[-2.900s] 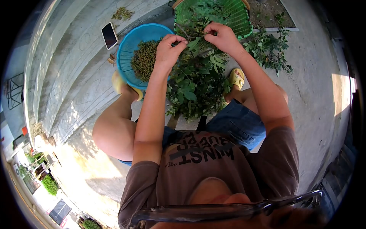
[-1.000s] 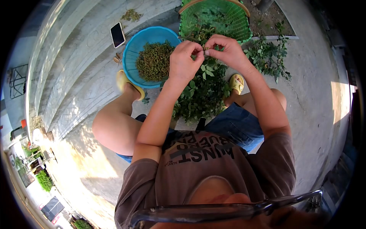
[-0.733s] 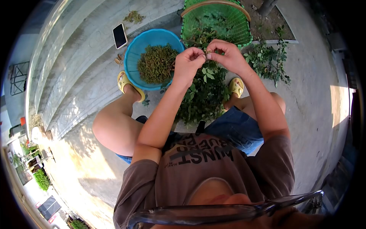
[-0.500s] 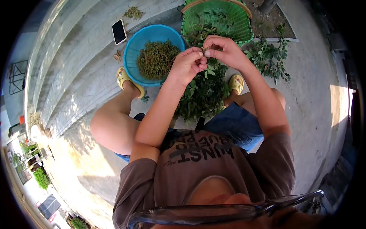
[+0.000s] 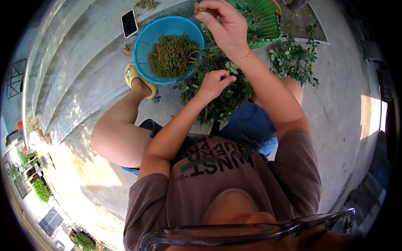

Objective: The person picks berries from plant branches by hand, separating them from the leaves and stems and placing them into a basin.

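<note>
My right hand [image 5: 228, 31] is raised near the top, with thumb and fingers pinching a small greenish-brown cluster [image 5: 198, 8]. Lower down, my left hand [image 5: 216, 85] is closed over the leafy branches [image 5: 226, 102]; anything between its fingers is hidden. The branches lie in a pile between my legs, beside a blue basin [image 5: 141, 48]. Inside the basin sits a heap of small greenish-brown clusters [image 5: 169, 56], with some reddish stems at its right side. Behind my right hand is a green woven basket [image 5: 270, 25] with leaves in it, partly hidden.
A phone [image 5: 129, 23] lies left of the basin on the pale concrete steps [image 5: 94, 42]. Dried bits [image 5: 147, 4] lie above it. Another leafy branch [image 5: 295, 58] rests on the ground at the right, below a soil bed [image 5: 299, 23]. A yellow sandal [image 5: 133, 74] is beside the basin.
My hands were together over the branches and are now apart. The right has moved up and left with the cluster; the left has moved down. Reddish stems now show in the basin.
</note>
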{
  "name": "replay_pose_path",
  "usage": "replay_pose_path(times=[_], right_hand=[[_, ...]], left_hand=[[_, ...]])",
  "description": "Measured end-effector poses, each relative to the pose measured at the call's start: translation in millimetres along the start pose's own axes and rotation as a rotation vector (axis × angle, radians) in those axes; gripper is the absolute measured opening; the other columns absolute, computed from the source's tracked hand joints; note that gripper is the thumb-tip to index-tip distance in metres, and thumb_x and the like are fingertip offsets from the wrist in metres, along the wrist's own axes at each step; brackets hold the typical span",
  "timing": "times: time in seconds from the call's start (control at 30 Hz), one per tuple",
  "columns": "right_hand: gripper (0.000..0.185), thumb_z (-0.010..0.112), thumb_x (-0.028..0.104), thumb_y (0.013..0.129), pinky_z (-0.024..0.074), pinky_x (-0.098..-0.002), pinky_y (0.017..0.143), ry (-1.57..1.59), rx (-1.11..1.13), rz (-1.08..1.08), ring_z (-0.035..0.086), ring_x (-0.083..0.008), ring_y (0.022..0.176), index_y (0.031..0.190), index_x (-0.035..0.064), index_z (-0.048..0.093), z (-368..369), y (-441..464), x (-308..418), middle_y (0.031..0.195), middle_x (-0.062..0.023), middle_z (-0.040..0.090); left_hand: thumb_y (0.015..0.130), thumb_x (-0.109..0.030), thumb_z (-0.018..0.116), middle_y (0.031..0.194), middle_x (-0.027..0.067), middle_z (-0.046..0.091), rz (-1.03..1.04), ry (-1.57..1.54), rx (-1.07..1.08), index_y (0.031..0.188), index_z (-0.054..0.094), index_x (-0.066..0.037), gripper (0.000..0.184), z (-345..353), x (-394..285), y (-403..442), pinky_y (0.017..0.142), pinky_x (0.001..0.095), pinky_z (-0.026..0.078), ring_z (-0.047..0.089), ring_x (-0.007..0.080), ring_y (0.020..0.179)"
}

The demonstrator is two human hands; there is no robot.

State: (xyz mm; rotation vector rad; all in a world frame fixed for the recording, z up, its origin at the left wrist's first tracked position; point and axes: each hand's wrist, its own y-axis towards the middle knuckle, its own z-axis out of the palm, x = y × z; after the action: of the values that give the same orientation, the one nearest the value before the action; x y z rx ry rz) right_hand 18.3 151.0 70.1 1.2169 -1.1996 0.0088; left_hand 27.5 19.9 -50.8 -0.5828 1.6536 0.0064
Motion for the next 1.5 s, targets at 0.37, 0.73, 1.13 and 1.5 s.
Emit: replay_pose_path(times=[0.37,0.73,1.13,1.5], right_hand=[[0.035,0.063,0.040,0.082,0.0415,-0.0277,0.055,-0.544,0.478,0.530,0.050,-0.0100,0.058,0.080,0.0054,0.059,-70.6,-23.6,-64.5,0.065,-0.0011,0.055],[0.025,0.068,0.022,0.071,0.0492,-0.0358,0.072,-0.591,0.686,0.575,0.061,-0.0236,0.085,0.091,0.0088,0.060,-75.6,-97.1,-96.9,0.083,-0.0055,0.064],[0.017,0.064,0.005,0.077,0.0477,-0.0297,0.073,-0.260,0.677,0.577,0.058,-0.0140,0.079,0.093,0.0012,0.061,-92.6,-89.7,-92.0,0.085,-0.0055,0.062],[0.019,0.067,0.012,0.078,0.0451,-0.0262,0.074,-0.045,0.652,0.821,0.056,-0.0096,0.079,0.094,0.0018,0.062,-99.7,-89.1,-104.2,0.081,-0.0018,0.063]], left_hand=[[0.084,-0.025,0.064,0.061,-0.0020,0.048,-0.129,-0.403,-0.101,0.069,0.053,-0.006,0.026,7.3,9.8,12.1,0.051,0.0239,0.036,0.044,0.0066,0.056],[0.083,-0.011,0.059,0.068,-0.0006,0.053,0.077,-0.271,-0.099,0.083,0.055,-0.002,0.009,13.1,24.6,27.9,0.061,0.0249,0.042,0.050,0.0105,0.061],[0.087,-0.003,0.054,0.083,0.0014,0.058,-0.003,-0.353,-0.255,0.095,0.057,-0.005,0.009,15.5,21.0,25.6,0.063,0.0245,0.042,0.052,0.0086,0.071],[0.087,-0.002,0.053,0.096,0.0122,0.062,-0.113,-1.175,-0.113,0.101,0.057,0.001,0.015,16.9,34.8,13.7,0.076,0.0338,0.052,0.061,0.0225,0.086]])
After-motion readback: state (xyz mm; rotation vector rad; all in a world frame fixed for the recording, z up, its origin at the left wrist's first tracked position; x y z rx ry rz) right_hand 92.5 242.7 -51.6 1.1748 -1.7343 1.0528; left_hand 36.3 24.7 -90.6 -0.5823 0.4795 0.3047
